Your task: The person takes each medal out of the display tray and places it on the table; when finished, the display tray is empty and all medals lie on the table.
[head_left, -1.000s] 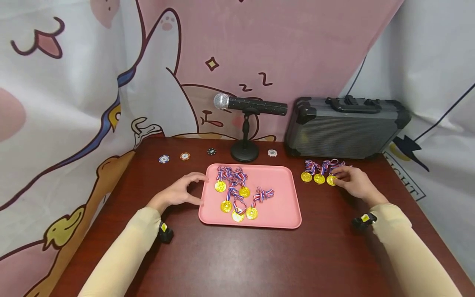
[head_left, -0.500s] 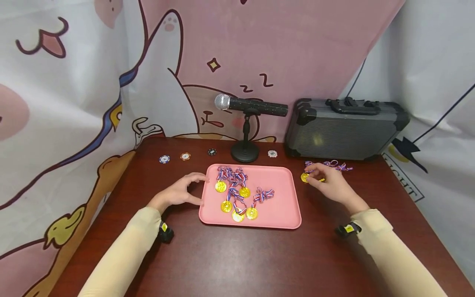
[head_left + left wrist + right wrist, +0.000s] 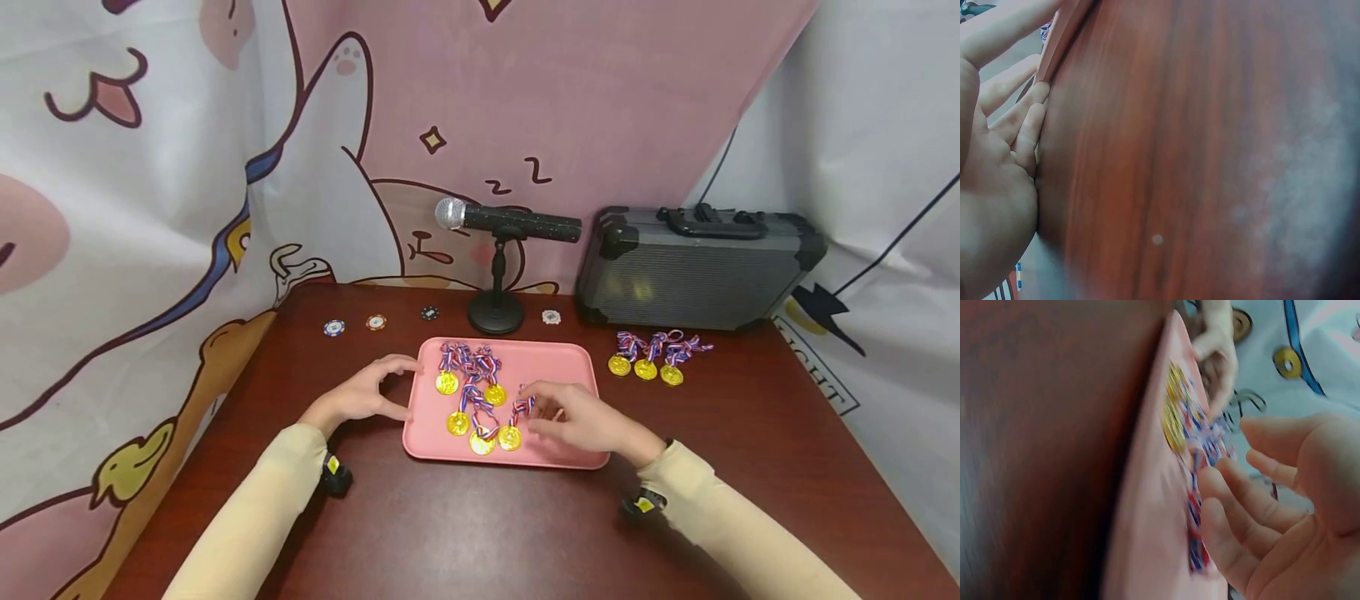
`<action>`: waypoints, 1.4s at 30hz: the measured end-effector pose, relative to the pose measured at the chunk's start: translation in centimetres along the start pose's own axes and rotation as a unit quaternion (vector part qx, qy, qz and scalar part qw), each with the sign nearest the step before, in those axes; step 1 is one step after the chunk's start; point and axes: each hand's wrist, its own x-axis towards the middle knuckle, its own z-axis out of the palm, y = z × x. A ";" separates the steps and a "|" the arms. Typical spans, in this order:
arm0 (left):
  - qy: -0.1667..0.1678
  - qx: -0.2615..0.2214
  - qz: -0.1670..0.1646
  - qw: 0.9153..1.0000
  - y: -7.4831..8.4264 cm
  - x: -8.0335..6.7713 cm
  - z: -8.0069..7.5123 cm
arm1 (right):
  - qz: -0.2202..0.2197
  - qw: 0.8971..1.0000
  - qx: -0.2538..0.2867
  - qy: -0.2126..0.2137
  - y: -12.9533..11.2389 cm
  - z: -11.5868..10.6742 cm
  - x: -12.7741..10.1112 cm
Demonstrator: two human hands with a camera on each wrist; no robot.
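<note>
The right hand (image 3: 581,419), fingers loosely spread and empty, has swung from the three medals (image 3: 647,361) at right of frame to the ribboned medal (image 3: 517,423) on the tray (image 3: 570,367), whose left edge the left hand (image 3: 366,392) still steadies.

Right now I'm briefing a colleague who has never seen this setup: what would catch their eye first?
Most striking is the pink tray at the middle of the dark wooden table, strewn with gold medals on striped ribbons. The right hand reaches over it while the left hand touches its left edge. Three more medals lie in a row to the right, before a grey case, beside a microphone on a stand.
</note>
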 end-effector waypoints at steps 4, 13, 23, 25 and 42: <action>0.002 0.000 -0.001 1.000 0.0 0.0 0.0 | 0.008 1.000 -0.012 -0.019 -0.8 1.9 0.7; 0.000 -0.006 -0.007 1.000 0.0 -0.2 0.2 | 0.012 0.992 -0.118 -0.033 -1.0 4.1 1.4; -0.001 -0.004 -0.007 1.000 -0.1 0.0 0.0 | 0.015 0.984 -0.175 -0.037 -1.8 4.2 1.5; -0.002 -0.002 -0.003 1.000 -0.1 0.0 0.0 | 0.022 0.984 -0.174 -0.033 -1.7 4.2 1.5; -0.005 0.005 0.005 1.000 0.0 0.0 -0.1 | 0.052 0.981 -0.187 -0.019 -1.9 3.2 0.4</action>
